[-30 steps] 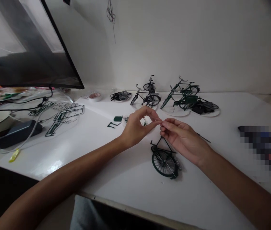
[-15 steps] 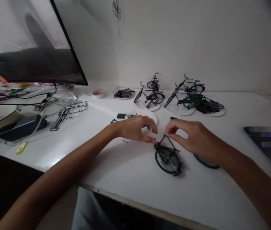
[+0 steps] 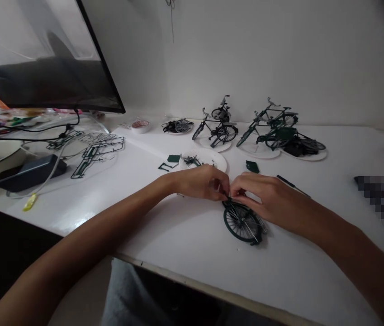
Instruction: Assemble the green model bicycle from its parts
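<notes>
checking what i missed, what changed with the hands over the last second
The left hand and right hand came down from pinching above the green model bicycle; their fingertips now meet at its upper end. The other model bicycles stayed on their white plates.

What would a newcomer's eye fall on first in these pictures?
The left hand and right hand catch the eye first, meeting at centre over a dark green model bicycle lying on the white table. Behind them stand more model bicycles on round white plates. At far left, a dark monitor stands behind green plastic sprues.
</notes>
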Available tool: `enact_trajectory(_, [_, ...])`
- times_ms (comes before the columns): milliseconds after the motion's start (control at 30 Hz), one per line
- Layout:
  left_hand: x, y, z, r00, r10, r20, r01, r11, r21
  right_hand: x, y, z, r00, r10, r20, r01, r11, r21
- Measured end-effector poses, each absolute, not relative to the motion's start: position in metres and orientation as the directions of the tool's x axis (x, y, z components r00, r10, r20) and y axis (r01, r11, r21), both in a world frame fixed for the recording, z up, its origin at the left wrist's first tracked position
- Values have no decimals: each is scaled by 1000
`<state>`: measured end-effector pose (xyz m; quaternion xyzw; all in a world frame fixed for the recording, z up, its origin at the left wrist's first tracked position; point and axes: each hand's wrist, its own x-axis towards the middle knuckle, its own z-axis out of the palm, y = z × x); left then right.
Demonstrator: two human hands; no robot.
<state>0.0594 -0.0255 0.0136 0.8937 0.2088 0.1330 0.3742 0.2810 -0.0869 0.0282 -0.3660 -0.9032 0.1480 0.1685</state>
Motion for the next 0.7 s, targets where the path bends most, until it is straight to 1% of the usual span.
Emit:
enact_trajectory(133, [61, -26, 12, 878, 470, 87, 260, -622, 739, 279, -89, 30, -680, 707, 197, 603, 691, -399])
enact_trajectory(267, [61, -26, 13, 881, 464, 98, 249, -629, 736, 278, -90, 31, -696, 689, 203, 598, 712, -369])
enact_trajectory(500, [60, -27, 13, 890, 446, 98, 233, -627, 743, 279, -89, 30, -688, 693, 215, 593, 708, -385])
enact_trajectory(700, [61, -26, 13, 893, 438, 107, 222, -633, 742, 278, -88, 30, -707, 654, 271, 545, 747, -380])
